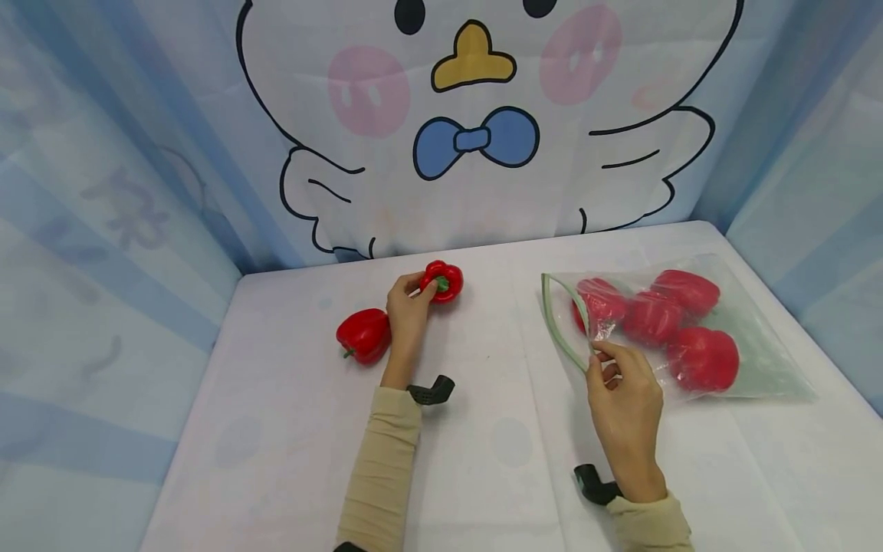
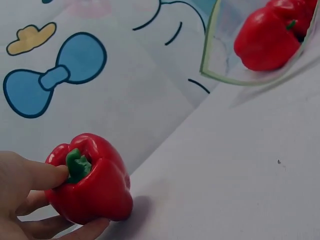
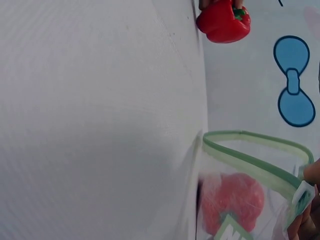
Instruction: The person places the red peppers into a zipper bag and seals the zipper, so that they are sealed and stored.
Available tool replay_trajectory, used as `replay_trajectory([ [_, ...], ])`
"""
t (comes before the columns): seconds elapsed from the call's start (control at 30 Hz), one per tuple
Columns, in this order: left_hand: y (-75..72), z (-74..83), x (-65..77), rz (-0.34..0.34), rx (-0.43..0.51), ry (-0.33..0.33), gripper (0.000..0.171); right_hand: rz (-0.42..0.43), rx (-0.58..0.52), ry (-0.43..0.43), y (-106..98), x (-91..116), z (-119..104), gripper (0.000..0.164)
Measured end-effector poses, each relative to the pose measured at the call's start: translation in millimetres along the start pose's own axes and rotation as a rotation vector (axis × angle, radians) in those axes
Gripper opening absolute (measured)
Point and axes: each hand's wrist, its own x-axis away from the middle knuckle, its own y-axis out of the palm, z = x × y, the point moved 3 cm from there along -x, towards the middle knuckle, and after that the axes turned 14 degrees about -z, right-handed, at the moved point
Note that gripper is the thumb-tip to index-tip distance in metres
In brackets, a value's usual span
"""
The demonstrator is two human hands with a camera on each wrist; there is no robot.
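Red bell pepper (image 1: 450,285): clamped in left hand (image 1: 408,303), thumb on the green stem (image 2: 77,167), other fingers curled round and under the body. Likely why: stem gives the thumb a ledge on slick skin. Can't tell if its base touches the table (image 1: 497,460).

Clock per head view. Second pepper (image 1: 364,336) at 8 from the held one, stem toward 7, just beside the left wrist. Right hand (image 1: 626,391) at 4: thumb and fingertips pinched together on the green rim (image 3: 252,161) of a clear bag (image 1: 773,376). Probably props the mouth apart; it gapes toward 9, left hand's side. Four peppers (image 1: 704,359) inside, around 1 from the right hand; their weight likely anchors the bag.

Edges: table's back edge just past the held pepper at 12, backdrop (image 1: 483,207) behind, so little room there. Bag's bottom corner sits near the right edge. Room to move: white cloth from pepper to bag mouth, 3 to 4; more toward 6. Rim could snag.
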Motion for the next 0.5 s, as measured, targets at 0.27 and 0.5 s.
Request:
replay_trajectory([
  [0.27, 12.3, -6.4, -1.0, -0.186, 0.279, -0.151, 0.040, -0.002, -0.001, 0.010, 0, 0, 1, 0.022],
  [0.5, 26.2, -4.6, 5.8, -0.271, 0.364, -0.217, 0.042, 0.002, 0.000, 0.007, 0, 0, 0, 0.021],
])
